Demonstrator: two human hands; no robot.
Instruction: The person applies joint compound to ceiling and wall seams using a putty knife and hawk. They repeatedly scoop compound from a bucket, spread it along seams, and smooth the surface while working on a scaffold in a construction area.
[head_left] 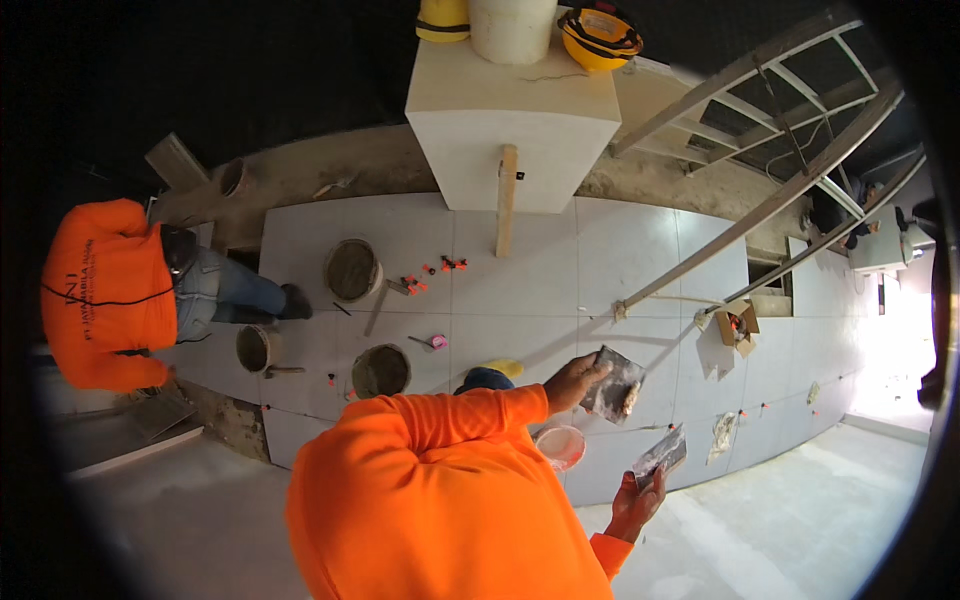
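My left hand grips a dark flat plate by its near edge. Pale smears cover the plate, and a cream-coloured lump of paste sits at its far edge. Lower and to the right, my right hand holds a second dark flat plate, also streaked with pale paste. The two plates are apart. Beneath my arms stands a small white tub with a red rim, partly hidden by my orange sleeve. What kind of tool the plates are, I cannot make out.
Large grey tiles cover the floor. Several mortar buckets stand left, with orange tile clips near them. A co-worker in orange bends at far left. A ladder and a cardboard box stand right; a white block stands ahead.
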